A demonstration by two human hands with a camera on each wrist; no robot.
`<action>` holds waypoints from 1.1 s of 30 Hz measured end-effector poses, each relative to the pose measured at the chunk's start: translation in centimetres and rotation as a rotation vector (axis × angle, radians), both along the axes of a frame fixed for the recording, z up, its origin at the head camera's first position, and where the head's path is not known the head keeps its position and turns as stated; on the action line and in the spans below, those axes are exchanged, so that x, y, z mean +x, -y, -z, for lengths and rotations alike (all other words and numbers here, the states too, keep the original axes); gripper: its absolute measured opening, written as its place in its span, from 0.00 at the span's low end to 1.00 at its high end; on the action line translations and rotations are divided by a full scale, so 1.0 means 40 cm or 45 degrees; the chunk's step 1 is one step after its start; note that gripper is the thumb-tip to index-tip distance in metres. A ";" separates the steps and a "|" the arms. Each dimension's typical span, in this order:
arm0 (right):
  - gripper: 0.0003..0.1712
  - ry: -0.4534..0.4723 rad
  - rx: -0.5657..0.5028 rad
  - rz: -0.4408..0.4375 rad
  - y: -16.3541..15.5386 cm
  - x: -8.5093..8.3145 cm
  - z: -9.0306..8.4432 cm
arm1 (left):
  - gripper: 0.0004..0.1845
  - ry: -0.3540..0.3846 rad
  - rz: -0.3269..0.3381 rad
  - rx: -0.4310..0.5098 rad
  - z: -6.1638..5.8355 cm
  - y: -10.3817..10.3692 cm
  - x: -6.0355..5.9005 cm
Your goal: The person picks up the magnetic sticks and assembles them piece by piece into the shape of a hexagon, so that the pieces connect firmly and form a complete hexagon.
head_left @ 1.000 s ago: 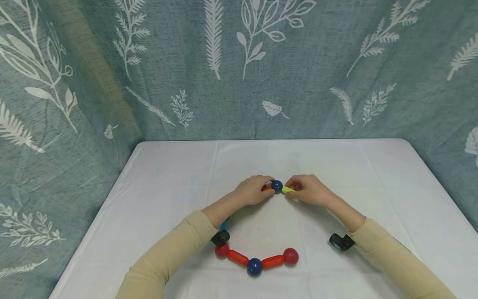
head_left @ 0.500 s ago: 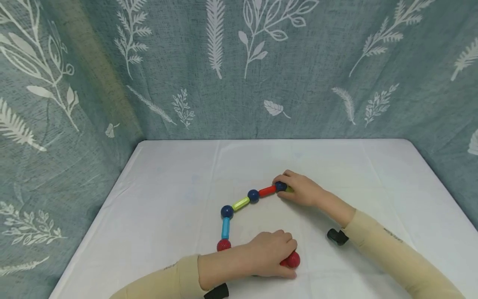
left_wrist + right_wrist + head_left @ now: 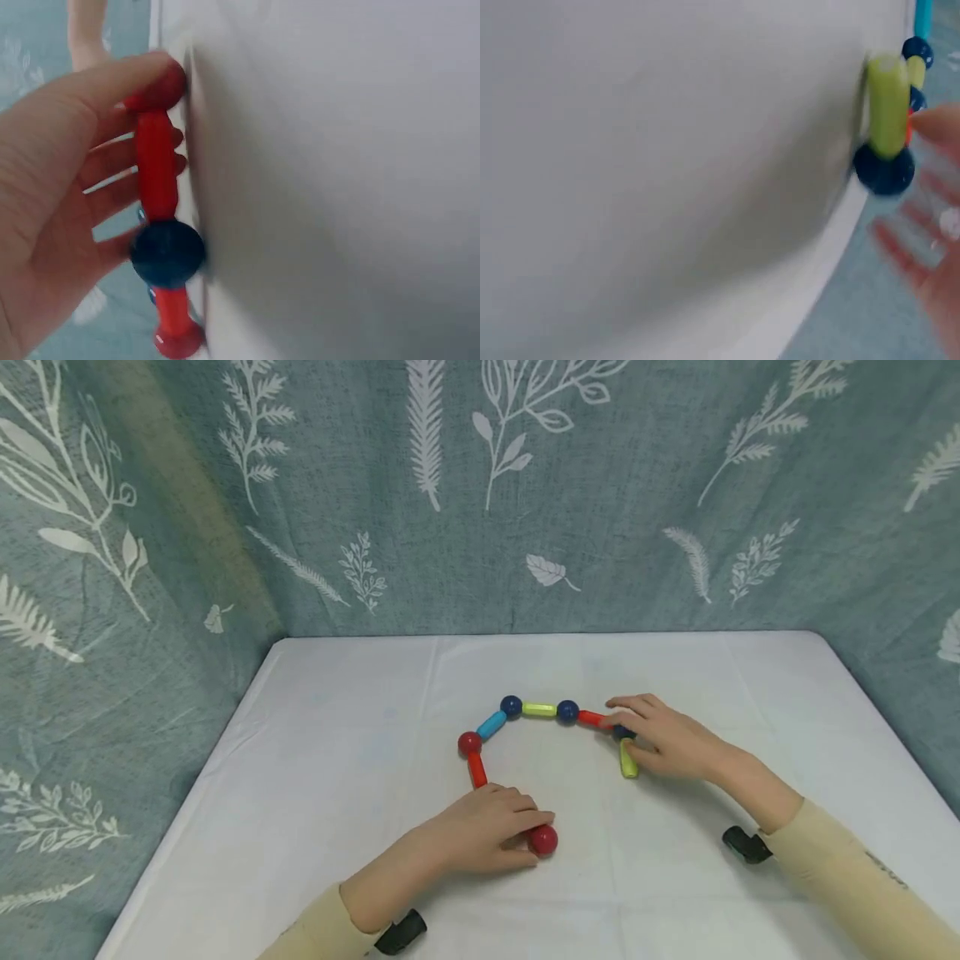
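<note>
Bead-and-rod chain [image 3: 538, 710] mid-table [image 3: 337, 710], ends lightly held by both hands' relaxed fingers, edges well apart.

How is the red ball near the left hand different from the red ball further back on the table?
The near red ball ends the chain; the far red ball sits mid-chain between a blue stick and a red stick. The left hand touches the near one; the far one lies untouched. Both look alike in colour, shape and size.
</note>
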State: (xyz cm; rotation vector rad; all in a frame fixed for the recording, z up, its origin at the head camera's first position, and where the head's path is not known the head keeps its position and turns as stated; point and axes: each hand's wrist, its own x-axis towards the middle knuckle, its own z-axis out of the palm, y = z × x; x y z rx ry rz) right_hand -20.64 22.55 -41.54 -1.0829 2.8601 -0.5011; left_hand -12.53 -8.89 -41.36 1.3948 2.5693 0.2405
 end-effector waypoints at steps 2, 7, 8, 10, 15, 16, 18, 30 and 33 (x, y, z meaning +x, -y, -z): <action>0.19 -0.121 0.029 -0.179 -0.017 0.006 0.000 | 0.24 0.003 -0.046 0.076 0.005 0.014 -0.003; 0.14 -0.257 0.058 -0.270 -0.006 0.016 0.008 | 0.19 -0.003 -0.178 0.236 0.022 0.005 -0.004; 0.14 -0.239 0.039 -0.253 0.002 0.019 0.012 | 0.18 -0.008 -0.211 0.256 0.024 -0.003 -0.004; 0.13 -0.183 -0.017 -0.222 0.021 0.026 0.018 | 0.18 -0.020 -0.273 0.288 0.027 -0.023 -0.005; 0.12 -0.064 -0.161 -0.225 0.058 0.055 0.033 | 0.16 -0.081 -0.389 0.356 0.033 -0.072 -0.007; 0.12 -0.049 -0.184 -0.237 0.063 0.061 0.035 | 0.16 -0.092 -0.403 0.367 0.035 -0.079 -0.008; 0.12 -0.026 -0.210 -0.253 0.073 0.070 0.036 | 0.16 -0.101 -0.421 0.379 0.037 -0.091 -0.009; 0.18 0.132 -0.260 0.000 0.113 0.044 0.015 | 0.21 -0.040 -0.637 0.642 0.026 -0.051 -0.088; 0.25 0.135 -0.178 0.101 0.142 0.009 0.021 | 0.26 0.016 -0.842 0.708 0.031 -0.024 -0.149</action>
